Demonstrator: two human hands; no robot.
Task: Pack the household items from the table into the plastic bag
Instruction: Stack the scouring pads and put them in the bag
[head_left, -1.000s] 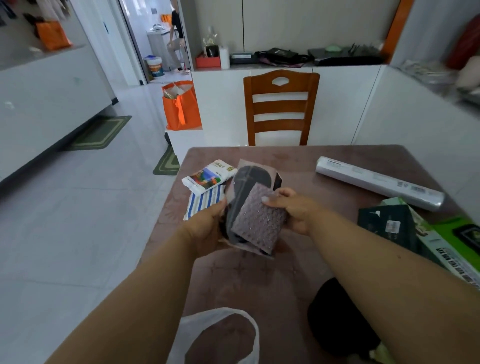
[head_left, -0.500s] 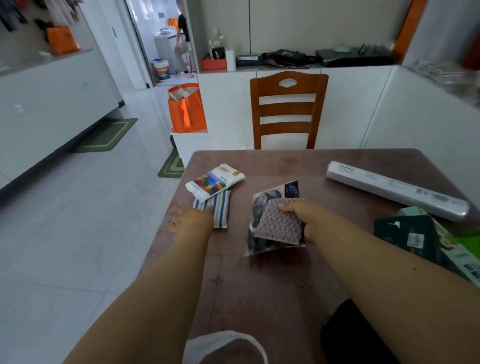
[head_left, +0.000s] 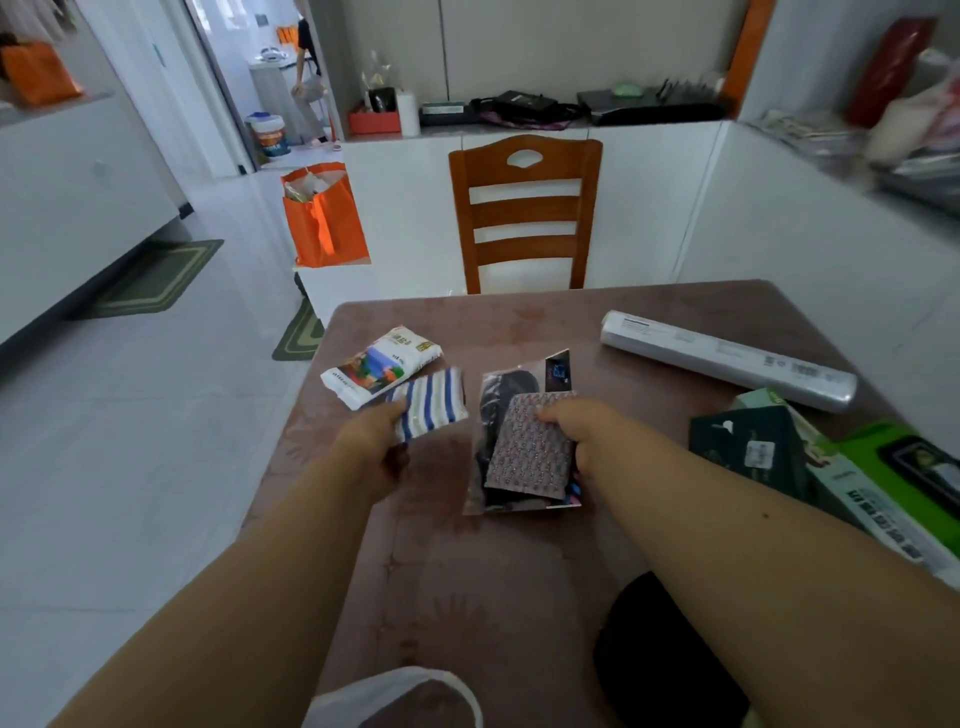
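My left hand (head_left: 375, 442) grips a blue-and-white striped cloth (head_left: 432, 402) and has its near end lifted off the brown table (head_left: 483, 561). A white printed packet (head_left: 379, 365) lies just beyond the cloth. My right hand (head_left: 582, 428) holds a grey textured pad (head_left: 524, 451) against a clear packet of dark items (head_left: 506, 400) that lies on the table. A white plastic bag (head_left: 395, 693) shows its handle loop at the near table edge, between my forearms.
A long clear-wrapped roll (head_left: 727, 358) lies at the back right. A dark green packet (head_left: 748, 447) and a green box (head_left: 904, 483) sit at the right edge. A black object (head_left: 660, 660) lies under my right forearm. A wooden chair (head_left: 524, 213) stands behind the table.
The pad and packet went from both hands down onto the table under my right hand. My left hand let go, reached left and picked up the striped cloth.
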